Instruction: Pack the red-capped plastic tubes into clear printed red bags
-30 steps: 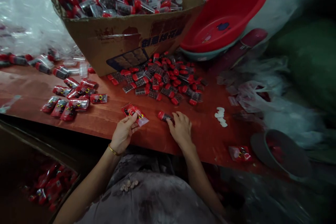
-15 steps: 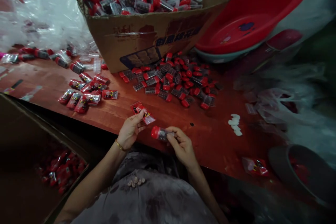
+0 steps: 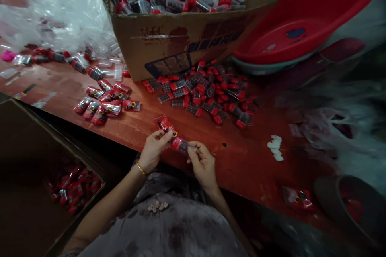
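Observation:
My left hand (image 3: 154, 148) pinches a red printed packet (image 3: 163, 123) near the table's front edge. Between the fingers of my right hand (image 3: 202, 162) is the clear end of a small red-capped tube (image 3: 180, 144) with dark contents. The tube's red cap is at the packet's lower right end; whether it is inside the opening cannot be made out. Beyond my hands lies a heap of similar red-capped tubes (image 3: 208, 92). Several filled red packets (image 3: 99, 113) lie in a group to the left.
A cardboard box (image 3: 171, 34) full of tubes stands at the back, beside a red basin (image 3: 301, 24). White pieces (image 3: 275, 147), a single packet (image 3: 298, 198) and a grey bin (image 3: 327, 192) are at right. An open box (image 3: 36, 136) holds packets at lower left.
My right hand has moved the tube left and up against the packet, closing the gap between them. The whole view has shifted slightly.

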`<action>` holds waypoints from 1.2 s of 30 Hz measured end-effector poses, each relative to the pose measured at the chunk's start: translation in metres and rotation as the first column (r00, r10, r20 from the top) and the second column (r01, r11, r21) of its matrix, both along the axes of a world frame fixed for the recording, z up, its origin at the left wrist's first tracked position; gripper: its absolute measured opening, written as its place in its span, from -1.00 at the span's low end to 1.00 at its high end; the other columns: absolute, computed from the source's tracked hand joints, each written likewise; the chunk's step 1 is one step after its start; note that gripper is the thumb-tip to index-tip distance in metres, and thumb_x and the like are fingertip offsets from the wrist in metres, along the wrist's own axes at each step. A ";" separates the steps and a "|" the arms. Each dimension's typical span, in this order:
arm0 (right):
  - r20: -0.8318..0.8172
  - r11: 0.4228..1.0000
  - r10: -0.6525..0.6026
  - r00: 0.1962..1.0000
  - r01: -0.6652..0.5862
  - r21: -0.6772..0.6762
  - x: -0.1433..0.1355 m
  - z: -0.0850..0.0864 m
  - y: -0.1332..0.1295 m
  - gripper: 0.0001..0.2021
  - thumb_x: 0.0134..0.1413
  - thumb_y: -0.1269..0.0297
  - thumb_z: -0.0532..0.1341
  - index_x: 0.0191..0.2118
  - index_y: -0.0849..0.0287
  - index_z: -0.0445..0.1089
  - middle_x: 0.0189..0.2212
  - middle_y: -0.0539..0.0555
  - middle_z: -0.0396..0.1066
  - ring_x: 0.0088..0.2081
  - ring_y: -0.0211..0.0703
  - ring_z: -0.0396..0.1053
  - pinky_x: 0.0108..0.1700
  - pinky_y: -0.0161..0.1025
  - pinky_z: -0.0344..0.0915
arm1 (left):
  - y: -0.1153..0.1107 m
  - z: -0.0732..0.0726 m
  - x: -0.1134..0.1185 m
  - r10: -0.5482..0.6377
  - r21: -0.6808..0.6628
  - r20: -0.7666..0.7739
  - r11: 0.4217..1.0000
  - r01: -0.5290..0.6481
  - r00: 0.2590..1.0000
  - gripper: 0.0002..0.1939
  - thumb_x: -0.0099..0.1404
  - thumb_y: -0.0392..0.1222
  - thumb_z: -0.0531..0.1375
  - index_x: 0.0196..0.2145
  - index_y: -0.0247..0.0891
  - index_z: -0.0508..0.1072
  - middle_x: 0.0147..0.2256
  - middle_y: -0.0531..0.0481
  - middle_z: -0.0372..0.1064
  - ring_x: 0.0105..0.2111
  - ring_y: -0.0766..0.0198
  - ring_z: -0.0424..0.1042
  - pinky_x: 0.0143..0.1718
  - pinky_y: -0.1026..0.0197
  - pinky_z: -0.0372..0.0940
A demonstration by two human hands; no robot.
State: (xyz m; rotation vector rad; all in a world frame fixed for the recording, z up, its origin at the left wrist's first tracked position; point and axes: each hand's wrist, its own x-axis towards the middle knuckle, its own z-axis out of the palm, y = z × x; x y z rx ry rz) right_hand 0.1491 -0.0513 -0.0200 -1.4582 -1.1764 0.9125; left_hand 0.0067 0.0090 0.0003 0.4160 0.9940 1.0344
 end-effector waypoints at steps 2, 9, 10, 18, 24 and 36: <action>-0.047 1.000 -0.004 0.999 0.003 -0.011 -0.004 -0.001 0.000 -0.81 0.10 0.15 0.13 -0.27 0.16 0.33 -0.62 -0.11 0.29 -0.65 -0.36 0.23 -0.59 -0.40 0.21 | -0.002 0.000 0.005 0.031 0.043 -0.005 0.999 -0.031 0.999 -0.62 -0.26 -0.15 0.46 -0.46 -0.35 0.48 -0.52 0.07 0.45 -0.54 0.45 0.37 -0.40 0.36 0.27; -0.136 0.991 -0.131 0.982 0.134 0.012 -0.016 -0.011 0.004 -0.78 0.12 0.13 0.12 -0.24 0.18 0.31 -0.68 -0.14 0.24 -0.67 -0.36 0.22 -0.57 -0.39 0.20 | -0.009 -0.003 0.020 0.113 0.054 0.056 0.992 -0.116 0.992 -0.58 -0.27 -0.18 0.46 -0.40 -0.34 0.49 -0.45 0.04 0.49 -0.48 0.42 0.40 -0.32 0.32 0.27; -0.151 0.989 -0.147 0.978 0.150 0.013 -0.018 -0.013 0.005 -0.78 0.12 0.13 0.12 -0.24 0.18 0.31 -0.66 -0.14 0.25 -0.67 -0.37 0.22 -0.58 -0.39 0.20 | -0.010 -0.004 0.022 0.141 0.030 0.065 0.989 -0.144 0.988 -0.59 -0.26 -0.16 0.45 -0.41 -0.34 0.48 -0.46 0.04 0.48 -0.49 0.42 0.40 -0.32 0.32 0.27; -0.172 0.991 -0.136 0.976 0.132 -0.032 -0.020 -0.005 0.009 -0.78 0.07 0.10 0.17 -0.30 0.16 0.28 -0.56 -0.10 0.29 -0.71 -0.42 0.19 -0.65 -0.42 0.18 | -0.009 -0.004 0.027 0.230 0.014 0.094 0.973 -0.232 0.969 -0.59 -0.25 -0.15 0.45 -0.44 -0.30 0.42 -0.48 0.07 0.45 -0.49 0.41 0.40 -0.30 0.30 0.27; -0.341 0.997 -0.053 0.939 0.028 -0.078 -0.019 -0.007 0.010 -0.78 0.06 0.10 0.19 -0.33 0.17 0.30 -0.57 -0.12 0.26 -0.72 -0.47 0.12 -0.70 -0.46 0.07 | -0.009 -0.008 0.021 0.087 0.109 0.056 0.990 -0.093 0.995 -0.65 -0.09 -0.01 0.38 -0.41 -0.31 0.47 -0.45 0.04 0.43 -0.45 0.39 0.38 -0.31 0.32 0.26; -0.288 0.982 -0.190 0.939 0.187 -0.039 -0.033 -0.008 0.006 -0.76 0.06 0.07 0.17 -0.30 0.15 0.26 -0.64 -0.14 0.25 -0.73 -0.41 0.17 -0.69 -0.43 0.15 | -0.018 -0.008 0.032 0.167 0.138 -0.008 0.977 -0.164 0.986 -0.67 -0.11 -0.06 0.38 -0.41 -0.28 0.45 -0.49 0.08 0.41 -0.49 0.42 0.33 -0.37 0.35 0.22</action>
